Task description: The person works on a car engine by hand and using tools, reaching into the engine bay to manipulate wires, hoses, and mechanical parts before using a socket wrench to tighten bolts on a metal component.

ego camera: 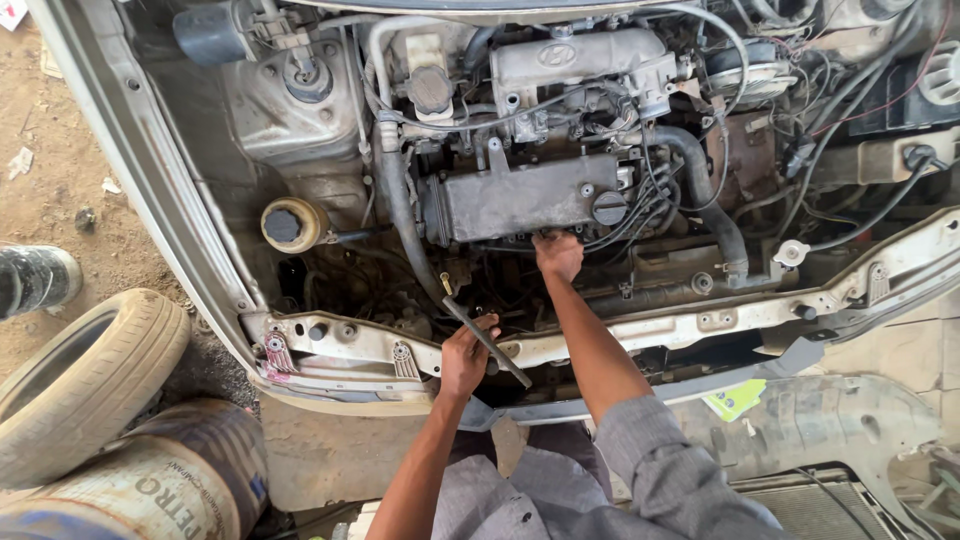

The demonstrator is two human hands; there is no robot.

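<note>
I look down into an open car engine bay. My left hand (466, 355) grips a long dark metal bar tool (487, 341), which slants from the front crossmember (350, 340) down into the gap in front of the engine. My right hand (558, 255) reaches further in, its fingers closed against the lower front edge of the grey valve cover (520, 200). What the right fingers hold is hidden. Black hoses and cables run beside that hand.
A round black oil cap (609, 208) sits on the cover's right end. A yellowish reservoir with a black cap (290, 225) is at the left. A worn tyre (80, 380) and a drum (170, 480) lie on the dirt at lower left.
</note>
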